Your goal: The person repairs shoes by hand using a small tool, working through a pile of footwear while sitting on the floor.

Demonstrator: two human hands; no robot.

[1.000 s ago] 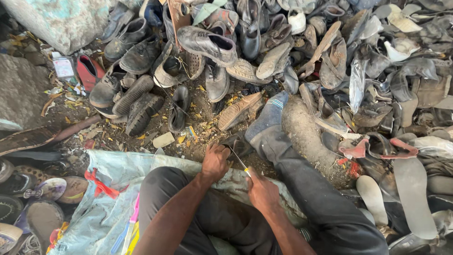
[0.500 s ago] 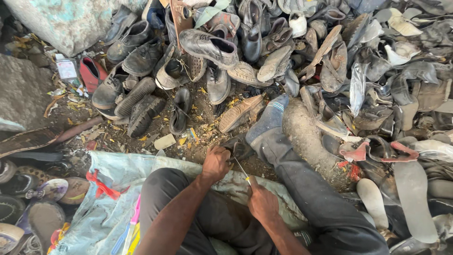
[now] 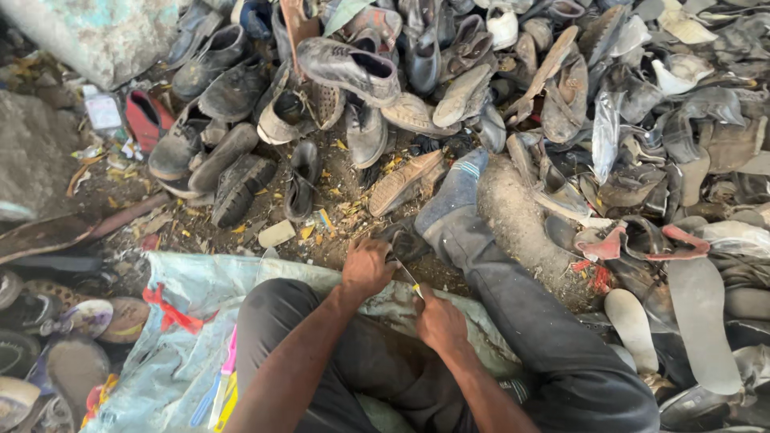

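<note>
Whatever the left hand [image 3: 366,269] is clamped around is mostly buried under its fingers, just a dark scrap [image 3: 403,240] poking out, can't tell what it is. The right hand [image 3: 440,321] hides the handle of a thin blade [image 3: 409,280], so only a pale sliver shows, and the grip itself is covered too. Both forearms and the knees run off the bottom edge, the sack [image 3: 184,321] is half under the legs, and the shoe pile [image 3: 449,72] gets chopped by the top and right edges, with the far ones too jumbled to sort out.
</note>
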